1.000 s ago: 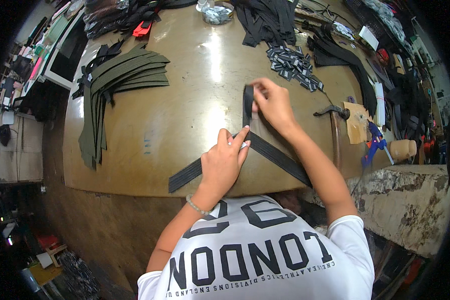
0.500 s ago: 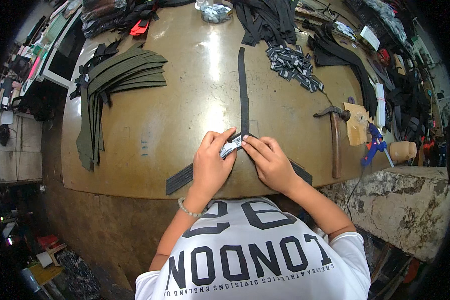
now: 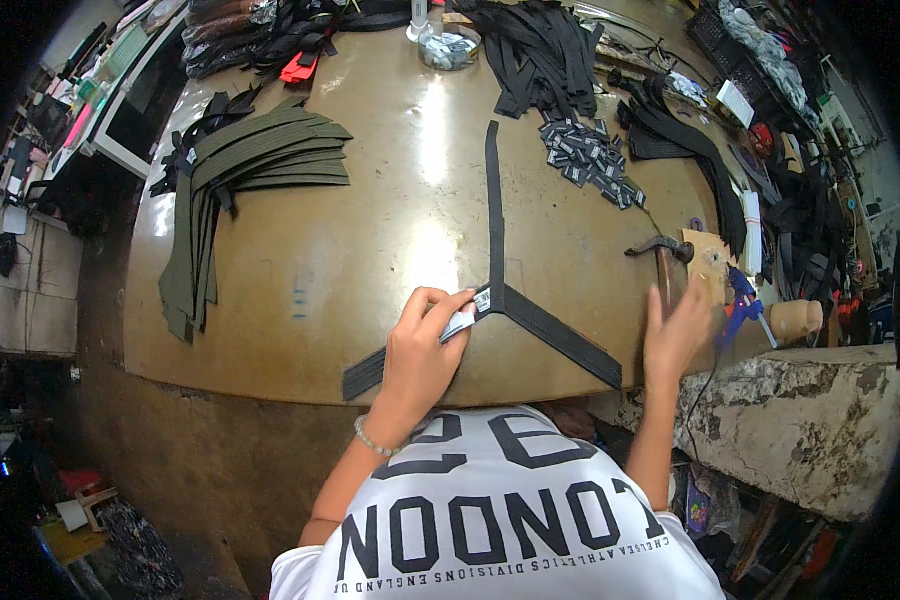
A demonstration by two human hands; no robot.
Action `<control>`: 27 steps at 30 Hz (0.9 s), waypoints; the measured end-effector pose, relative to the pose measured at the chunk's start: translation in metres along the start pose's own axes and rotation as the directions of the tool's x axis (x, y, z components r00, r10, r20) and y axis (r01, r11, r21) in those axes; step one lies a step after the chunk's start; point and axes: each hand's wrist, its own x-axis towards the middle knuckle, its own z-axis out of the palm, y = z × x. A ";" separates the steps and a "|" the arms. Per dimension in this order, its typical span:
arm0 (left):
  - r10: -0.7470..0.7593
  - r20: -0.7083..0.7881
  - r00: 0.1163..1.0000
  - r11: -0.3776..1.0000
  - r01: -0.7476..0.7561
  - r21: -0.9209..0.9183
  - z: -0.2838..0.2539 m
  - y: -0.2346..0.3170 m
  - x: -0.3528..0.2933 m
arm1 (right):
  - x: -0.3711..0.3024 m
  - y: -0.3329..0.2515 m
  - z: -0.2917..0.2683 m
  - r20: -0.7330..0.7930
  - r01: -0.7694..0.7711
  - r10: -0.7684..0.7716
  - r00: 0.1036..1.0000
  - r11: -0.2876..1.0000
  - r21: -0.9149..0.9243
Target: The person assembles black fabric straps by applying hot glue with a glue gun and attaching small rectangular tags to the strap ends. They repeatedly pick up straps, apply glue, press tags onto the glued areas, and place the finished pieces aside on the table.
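A black Y-shaped strap piece [image 3: 560, 340] lies on the table in front of me, one arm pointing away and two spreading toward the near edge. My left hand [image 3: 417, 345] rests over its left arm, fingers closed on a few small grey-white labels [image 3: 457, 325]. Close to the strap's junction, one small label [image 3: 483, 299] lies on the black band. Away to the right, my right hand [image 3: 677, 335] is slightly blurred, its thumb and fingers apart and nothing visibly held. It is nearest the hammer [image 3: 662, 246], whose handle it partly hides.
Right of the hammer are a cardboard piece [image 3: 707, 255], a blue glue gun [image 3: 742, 308] and a tan roll [image 3: 797, 319]. Beyond lies a heap of small dark labels [image 3: 592, 165] beside black straps [image 3: 540, 65]. Olive straps [image 3: 270, 150] sit left; a clear bowl [image 3: 448, 50] stands far off.
My right hand has left the strap's junction and moved right to the hammer. The left hand stays on the strap with the labels. The view has shifted slightly.
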 end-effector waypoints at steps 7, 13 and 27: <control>-0.044 0.081 0.996 0.999 0.043 0.014 -0.001 -0.008 -0.007 | -0.002 -0.038 -0.059 0.464 -0.369 0.136 0.875 0.808 0.458; -0.024 -0.101 0.995 0.998 0.017 -0.064 0.003 -0.014 -0.010 | -0.037 -0.100 -0.066 0.556 -0.111 -0.330 0.763 0.780 0.615; -0.236 0.234 0.943 0.966 0.202 0.161 0.004 0.011 0.003 | -0.031 -0.040 -0.043 0.443 -0.320 0.099 0.891 0.829 0.458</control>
